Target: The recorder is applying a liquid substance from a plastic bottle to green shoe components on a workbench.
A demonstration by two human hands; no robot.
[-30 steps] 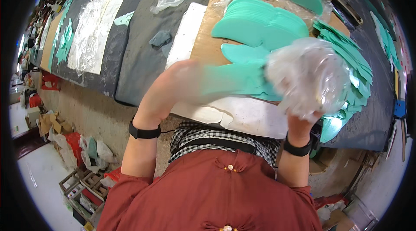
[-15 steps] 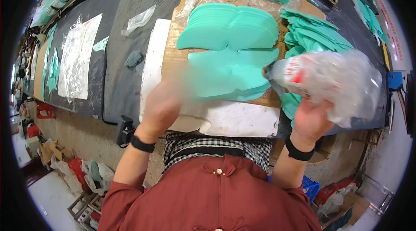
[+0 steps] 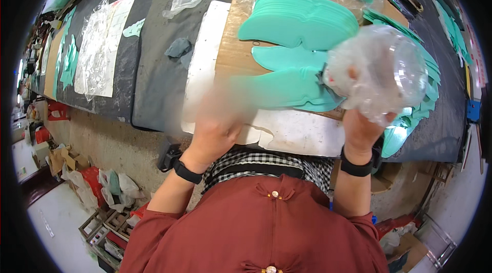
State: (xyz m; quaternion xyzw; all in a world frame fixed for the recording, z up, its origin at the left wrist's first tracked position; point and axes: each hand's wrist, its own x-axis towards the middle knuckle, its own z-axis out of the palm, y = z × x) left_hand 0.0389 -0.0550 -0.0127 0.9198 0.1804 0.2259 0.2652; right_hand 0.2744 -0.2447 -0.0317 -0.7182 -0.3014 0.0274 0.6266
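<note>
view: single head-worn fisheye camera
facing: steeply down over the person's red shirt front point(image 3: 256, 227)
nearness: close above the long dark-covered workbench point(image 3: 159, 58)
edges: straight lines bend at the rim

dark grey mat point(image 3: 154, 68), white board point(image 3: 205, 63), clear plastic sheet point(image 3: 100, 42), red crate point(image 3: 57, 111)

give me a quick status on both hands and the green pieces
Left hand blurred, on a teal foam piece, grip unclear. Right hand closed on a clear plastic bag. Stacked teal pieces close behind on the cardboard.
</note>
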